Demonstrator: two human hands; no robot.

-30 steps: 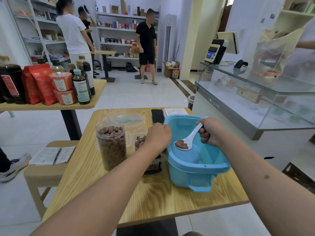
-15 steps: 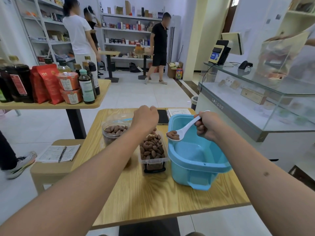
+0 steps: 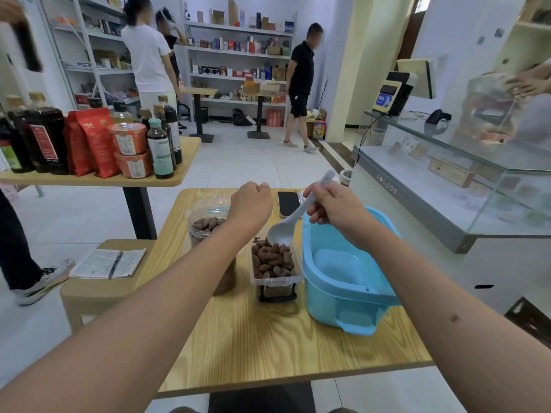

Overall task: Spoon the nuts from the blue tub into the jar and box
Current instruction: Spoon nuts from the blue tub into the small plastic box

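Now the right hand (image 3: 334, 208) grips the white plastic spoon (image 3: 290, 223), bowl tipped down-left over the clear rectangular nut box (image 3: 274, 263). Empty-looking blue plastic tub (image 3: 343, 281) sits below that hand. Left hand (image 3: 250, 204) fisted (holding nothing visible), over the round clear jar (image 3: 205, 226).

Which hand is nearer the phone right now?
Left. The left hand hovers just left of the phone; the right hand grips the spoon farther right.

- The glass counter (image 3: 417, 210) has grey letters on its front edge; they look like "coolpad", but they are small and not sure.
- Labels on the bottles (image 3: 161, 150) and the red bags (image 3: 92, 138) are too blurred to read.
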